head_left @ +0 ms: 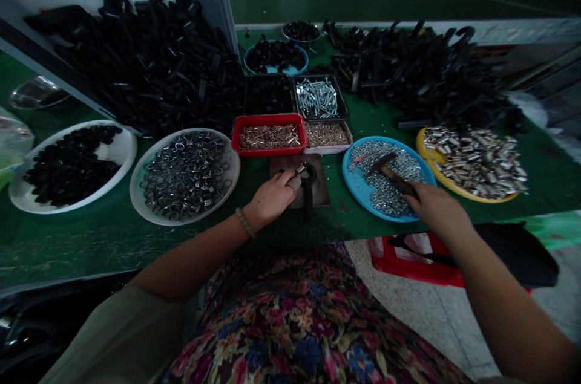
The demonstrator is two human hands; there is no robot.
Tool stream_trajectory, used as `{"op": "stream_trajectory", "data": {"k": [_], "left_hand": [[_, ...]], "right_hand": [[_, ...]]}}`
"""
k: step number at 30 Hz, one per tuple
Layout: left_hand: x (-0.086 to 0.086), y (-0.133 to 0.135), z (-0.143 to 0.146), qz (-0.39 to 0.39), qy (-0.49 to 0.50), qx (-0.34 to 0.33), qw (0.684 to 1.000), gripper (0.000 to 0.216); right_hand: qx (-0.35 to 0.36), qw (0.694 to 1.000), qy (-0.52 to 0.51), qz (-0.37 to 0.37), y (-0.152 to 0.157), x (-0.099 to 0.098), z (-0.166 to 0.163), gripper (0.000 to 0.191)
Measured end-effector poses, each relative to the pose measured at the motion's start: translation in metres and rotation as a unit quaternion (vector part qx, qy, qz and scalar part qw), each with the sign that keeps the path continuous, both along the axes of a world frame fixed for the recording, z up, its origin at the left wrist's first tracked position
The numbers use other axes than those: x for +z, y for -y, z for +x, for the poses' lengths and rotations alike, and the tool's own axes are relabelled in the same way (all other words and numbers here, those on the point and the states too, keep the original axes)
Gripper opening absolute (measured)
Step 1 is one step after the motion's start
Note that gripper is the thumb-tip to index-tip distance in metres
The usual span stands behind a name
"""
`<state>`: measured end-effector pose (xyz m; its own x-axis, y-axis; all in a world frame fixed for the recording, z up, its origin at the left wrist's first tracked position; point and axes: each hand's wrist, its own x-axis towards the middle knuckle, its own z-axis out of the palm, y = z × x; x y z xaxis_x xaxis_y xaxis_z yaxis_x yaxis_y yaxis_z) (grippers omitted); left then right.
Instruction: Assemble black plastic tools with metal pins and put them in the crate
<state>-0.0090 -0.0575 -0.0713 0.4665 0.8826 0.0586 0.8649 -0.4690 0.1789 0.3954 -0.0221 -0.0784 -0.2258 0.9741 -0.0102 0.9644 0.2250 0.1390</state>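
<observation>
My left hand (272, 196) is closed in a pinch on a small silver metal sleeve (301, 169), held against a black curved part (308, 181) that lies on a flat metal block (318, 187). My right hand (436, 208) grips the wooden handle of a small hammer (385, 167). The hammer's head hangs over a blue plate (358, 187) of small shiny nuts.
On the green table stand a white plate of metal rings (186, 175), a white plate of black parts (72, 163), a red tray of small sleeves (269, 136), trays of screws (318, 98), a yellow plate of metal tubes (476, 160) and big heaps of black parts (149, 57). A red stool (408, 263) stands below.
</observation>
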Motion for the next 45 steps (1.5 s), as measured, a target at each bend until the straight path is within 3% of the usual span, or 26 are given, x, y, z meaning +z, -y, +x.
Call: {"op": "stream_trajectory", "data": {"k": [3,6,10,13,18,22,26,29,31,32,34,37,40,45], "left_hand": [[-0.002,0.001,-0.001,-0.017,0.017,-0.002,1.0,0.037],[-0.001,0.001,-0.001,-0.023,0.016,-0.003,1.0,0.038],[-0.001,0.002,-0.002,-0.024,0.023,0.009,0.999,0.038],[-0.003,0.003,-0.003,-0.024,0.043,0.009,0.999,0.038],[-0.006,0.002,-0.003,-0.042,0.059,0.014,0.997,0.035],[-0.005,0.006,-0.001,-0.043,0.085,0.012,0.995,0.035],[0.008,0.004,-0.012,-0.06,0.121,0.042,0.99,0.032],[0.029,-0.029,-0.023,0.015,0.181,0.117,0.976,0.036],[0.041,-0.068,-0.018,0.074,0.18,0.153,0.969,0.036],[0.045,-0.089,-0.011,0.082,0.158,0.146,0.973,0.034],[0.047,-0.13,0.014,0.044,0.088,0.069,0.993,0.029],[0.038,-0.169,0.053,-0.019,0.019,0.015,1.0,0.025],[0.027,-0.181,0.072,-0.038,0.013,0.022,0.999,0.026],[0.023,-0.18,0.067,-0.033,0.061,0.018,0.997,0.024]], "right_hand": [[-0.01,0.999,-0.032,-0.004,0.011,0.007,-0.016,0.046],[-0.016,0.988,-0.154,-0.006,0.025,0.02,-0.062,0.048],[0.052,0.953,-0.289,-0.074,0.029,0.039,-0.133,0.048],[0.069,0.939,-0.331,-0.061,0.023,0.049,-0.164,0.052],[0.076,0.945,-0.296,-0.121,0.015,0.052,-0.176,0.051],[0.054,0.95,-0.297,-0.085,0.016,0.047,-0.174,0.053],[0.052,0.952,-0.28,-0.11,0.024,0.049,-0.17,0.052],[0.052,0.943,-0.324,-0.051,0.037,0.051,-0.17,0.054],[0.074,0.942,-0.319,-0.078,0.044,0.048,-0.172,0.053],[0.085,0.942,-0.306,-0.107,0.046,0.045,-0.173,0.052],[0.091,0.943,-0.29,-0.135,0.049,0.041,-0.172,0.05],[0.058,0.945,-0.315,-0.067,0.051,0.039,-0.161,0.05],[0.011,0.944,-0.331,-0.008,0.054,0.038,-0.144,0.049],[-0.023,0.935,-0.355,-0.003,0.055,0.029,-0.131,0.05]]}}
